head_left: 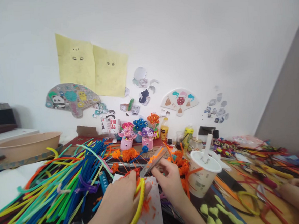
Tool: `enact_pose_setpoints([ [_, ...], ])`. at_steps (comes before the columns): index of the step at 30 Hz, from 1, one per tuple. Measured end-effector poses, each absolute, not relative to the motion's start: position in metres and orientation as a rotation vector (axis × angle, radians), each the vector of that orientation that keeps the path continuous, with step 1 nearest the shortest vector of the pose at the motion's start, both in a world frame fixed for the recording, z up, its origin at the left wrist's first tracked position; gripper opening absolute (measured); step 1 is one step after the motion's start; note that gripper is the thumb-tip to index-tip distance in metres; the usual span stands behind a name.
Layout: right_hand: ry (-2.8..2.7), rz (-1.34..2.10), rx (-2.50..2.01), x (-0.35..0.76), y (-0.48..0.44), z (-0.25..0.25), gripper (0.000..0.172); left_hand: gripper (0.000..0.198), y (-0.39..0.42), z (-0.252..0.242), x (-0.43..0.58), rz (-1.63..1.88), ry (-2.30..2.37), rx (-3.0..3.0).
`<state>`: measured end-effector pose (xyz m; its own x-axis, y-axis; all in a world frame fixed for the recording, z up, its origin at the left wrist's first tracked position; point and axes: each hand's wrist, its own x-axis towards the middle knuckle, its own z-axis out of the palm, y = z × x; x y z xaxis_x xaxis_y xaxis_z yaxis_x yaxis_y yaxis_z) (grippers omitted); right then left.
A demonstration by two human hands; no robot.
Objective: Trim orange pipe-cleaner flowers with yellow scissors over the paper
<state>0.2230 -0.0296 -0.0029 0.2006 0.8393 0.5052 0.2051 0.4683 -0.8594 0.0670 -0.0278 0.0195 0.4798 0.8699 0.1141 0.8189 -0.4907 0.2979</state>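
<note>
My left hand (121, 198) is closed around the yellow-handled scissors (139, 204), the handle loop hanging toward me. The scissor blades (152, 162) point up and to the right. Beside the blades, my right hand (168, 178) pinches an orange pipe cleaner (156, 156), its fingertips partly hidden. Blades and pipe cleaner overlap in view; whether they touch I cannot tell. Under both hands lies a sheet of white paper (154, 214) scattered with orange fuzz. Orange fuzzy flowers (129, 154) sit behind my hands, and more orange pieces (183, 167) are heaped to the right.
A big pile of coloured pipe cleaners (67, 184) spreads on the left. A lidded drink cup (204, 173) with a straw stands close to my right hand. Potted fuzzy flowers (127, 137) line the back. At far right, another person's hand (296, 194) is near more scissors (248, 202).
</note>
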Motion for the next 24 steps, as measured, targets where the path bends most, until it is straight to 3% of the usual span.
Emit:
enact_pose_setpoints([
  [24,-1.253,0.449,-1.055,0.237,-0.023,-0.004,0.020,0.043,-0.023,0.028,0.069,0.373,1.584,2.457],
])
